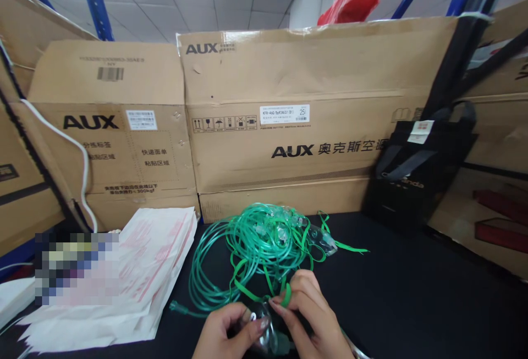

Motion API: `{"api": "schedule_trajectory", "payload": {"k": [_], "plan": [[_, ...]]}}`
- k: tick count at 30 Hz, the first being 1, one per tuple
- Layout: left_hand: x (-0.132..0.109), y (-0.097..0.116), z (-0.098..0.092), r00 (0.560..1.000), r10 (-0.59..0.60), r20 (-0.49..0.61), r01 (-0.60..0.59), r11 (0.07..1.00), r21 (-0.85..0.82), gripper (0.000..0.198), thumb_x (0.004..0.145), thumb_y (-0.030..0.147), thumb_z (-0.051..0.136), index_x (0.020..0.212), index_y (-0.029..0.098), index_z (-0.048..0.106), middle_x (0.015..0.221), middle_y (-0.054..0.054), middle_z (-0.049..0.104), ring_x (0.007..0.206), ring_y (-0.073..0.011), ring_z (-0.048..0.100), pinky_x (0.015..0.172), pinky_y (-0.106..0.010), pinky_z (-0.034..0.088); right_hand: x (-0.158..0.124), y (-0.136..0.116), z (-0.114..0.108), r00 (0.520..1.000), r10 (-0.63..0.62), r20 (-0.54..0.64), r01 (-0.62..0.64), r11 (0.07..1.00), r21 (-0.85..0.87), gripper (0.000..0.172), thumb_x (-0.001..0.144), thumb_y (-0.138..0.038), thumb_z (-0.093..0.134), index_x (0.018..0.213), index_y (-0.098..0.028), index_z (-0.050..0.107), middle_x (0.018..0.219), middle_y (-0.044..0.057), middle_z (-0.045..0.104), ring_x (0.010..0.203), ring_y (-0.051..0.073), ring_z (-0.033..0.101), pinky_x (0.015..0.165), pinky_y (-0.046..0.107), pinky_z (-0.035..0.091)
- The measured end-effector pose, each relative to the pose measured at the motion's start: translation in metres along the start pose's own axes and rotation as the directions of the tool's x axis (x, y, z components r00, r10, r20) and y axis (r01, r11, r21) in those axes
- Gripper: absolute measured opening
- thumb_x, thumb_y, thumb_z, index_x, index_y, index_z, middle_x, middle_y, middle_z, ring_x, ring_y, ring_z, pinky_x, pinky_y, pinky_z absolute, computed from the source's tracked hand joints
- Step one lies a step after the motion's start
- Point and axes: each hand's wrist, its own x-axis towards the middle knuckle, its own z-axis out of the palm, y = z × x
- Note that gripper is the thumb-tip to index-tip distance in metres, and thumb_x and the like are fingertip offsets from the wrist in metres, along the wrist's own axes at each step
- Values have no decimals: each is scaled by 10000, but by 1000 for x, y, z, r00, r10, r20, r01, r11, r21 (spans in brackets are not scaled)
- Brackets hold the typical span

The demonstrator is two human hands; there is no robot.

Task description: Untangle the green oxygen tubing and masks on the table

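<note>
A tangled heap of green tubing (pixel 247 249) with clear plastic masks and green straps lies on the black table (pixel 412 304). At the bottom centre, my left hand (pixel 225 331) grips a clear plastic mask (pixel 262 326), thumb pressed on its rim. My right hand (pixel 309 315) pinches a green strap (pixel 284 296) at the edge of that mask, fingers curled. A green tube connector (pixel 177 308) sticks out to the left of the heap.
A stack of white paper pouches (pixel 152 271) lies on the left. Large AUX cardboard boxes (pixel 289 128) wall off the back. A black tote bag (pixel 416 177) leans at the right. A white cable (pixel 84 172) hangs at the left.
</note>
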Motion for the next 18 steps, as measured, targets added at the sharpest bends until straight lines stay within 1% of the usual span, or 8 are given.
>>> {"api": "schedule_trajectory", "payload": {"k": [2,3,4,7,9,12,15,18], "plan": [[-2,1,-4,989,141,-51,-129,973,191,335,757,421,552,555,155,528,521,15,519,530,-128,472,526,-241,374,2,0,-1,999,11,-32,-11,1000,24,147,806,-106,506,691,-196,486,684,14,517,710,152,446,678,288,392],[-3,3,-6,963,263,-61,-232,922,312,294,772,374,553,576,155,541,540,8,534,554,-135,491,548,-248,388,4,0,-1,998,56,-38,-54,997,56,140,810,-123,510,691,-195,501,686,15,515,704,151,453,671,287,396],[-3,4,-9,914,404,-43,-348,833,430,237,782,316,557,608,157,557,568,0,556,581,-141,510,577,-256,399,6,0,-1,992,121,-27,-117,987,106,127,816,-151,514,697,-195,521,698,19,514,704,152,465,666,286,401],[-3,9,-17,689,714,125,-608,475,636,57,774,157,569,718,166,580,612,-2,593,599,-137,533,658,-288,414,15,2,-2,945,305,115,-326,885,333,118,804,-272,557,721,-193,582,745,24,502,707,150,495,652,276,421],[-2,12,-20,609,773,176,-642,350,682,52,764,115,570,752,166,573,607,0,593,582,-134,532,670,-301,417,19,4,-4,903,357,240,-430,760,487,192,789,-354,569,698,-189,606,744,20,498,670,140,495,625,271,424],[-1,17,-21,577,803,148,-632,325,703,50,783,124,549,752,161,564,591,-3,585,564,-137,524,641,-306,417,24,7,-9,865,352,357,-502,622,601,467,856,-456,407,549,-170,614,685,37,527,620,138,501,623,288,410],[1,20,-21,540,826,160,-661,299,688,96,819,153,502,760,164,578,593,-2,594,574,-139,533,651,-314,414,27,12,-12,847,433,308,-529,638,560,578,879,-476,328,455,-170,576,616,41,540,628,149,507,677,303,390],[4,18,-19,488,844,222,-699,226,678,150,839,198,486,743,204,601,585,27,605,579,-125,549,697,-310,406,28,17,-10,820,512,256,-571,702,425,370,797,-489,496,634,-180,618,661,11,533,655,148,492,672,289,385]]}}
